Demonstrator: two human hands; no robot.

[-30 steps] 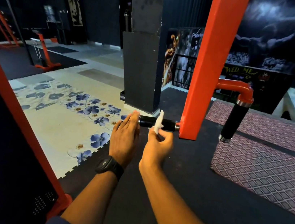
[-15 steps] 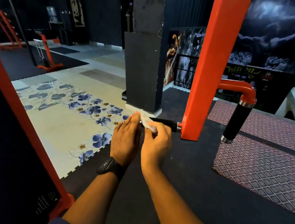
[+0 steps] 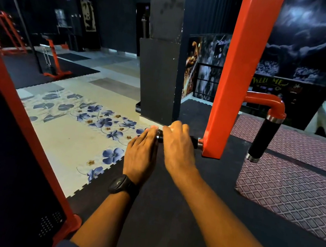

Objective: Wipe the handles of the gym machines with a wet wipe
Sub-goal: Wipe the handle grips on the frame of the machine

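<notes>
At frame centre the right hand curls round the short black handle, hiding most of it. The wipe shows only as a pale sliver above the knuckles, probably pressed under the palm. The left hand lies flat, fingers straight, touching the handle's round end.

The gym is dim, with dark walls. A black pillar stands at 12 o'clock. A cream floor mat printed with blue flowers lies at 9 o'clock, a black rubber mat at 6 and a maroon diamond-pattern mat at 3. A stormy mural fills 1 o'clock. A red rack stands at 10.
</notes>
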